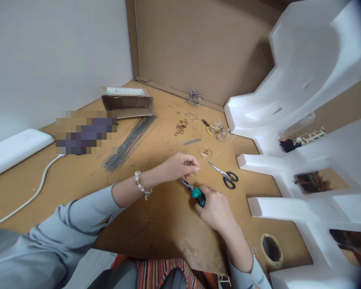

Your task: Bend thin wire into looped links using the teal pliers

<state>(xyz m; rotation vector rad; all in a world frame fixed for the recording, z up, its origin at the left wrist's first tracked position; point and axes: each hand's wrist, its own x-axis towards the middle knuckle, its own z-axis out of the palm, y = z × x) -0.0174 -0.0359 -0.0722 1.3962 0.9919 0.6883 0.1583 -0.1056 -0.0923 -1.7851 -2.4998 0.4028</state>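
Observation:
My right hand (215, 208) is wrapped round the green-and-black handles of a pair of pliers (196, 193). The pliers' metal jaws point up and left, just below my left hand (182, 165). That hand is closed, thumb and fingertips pinched together; whatever they hold is too fine to make out. To the right of both hands lie scissors (225, 174) with black handles, their tips towards my left hand. Beyond my fingers a small coil of thin wire (205, 152) and a short grey strip (192, 141) rest on the brown table.
A bundle of grey wires (128, 144) lies at the left by an open cardboard box (129, 105). Dark rings (180, 127), yellow-handled snips (209, 127) and a wire tangle (195, 96) lie further back. White moulded panels (267, 160) border the right side; a round hole (271, 247) is near the front.

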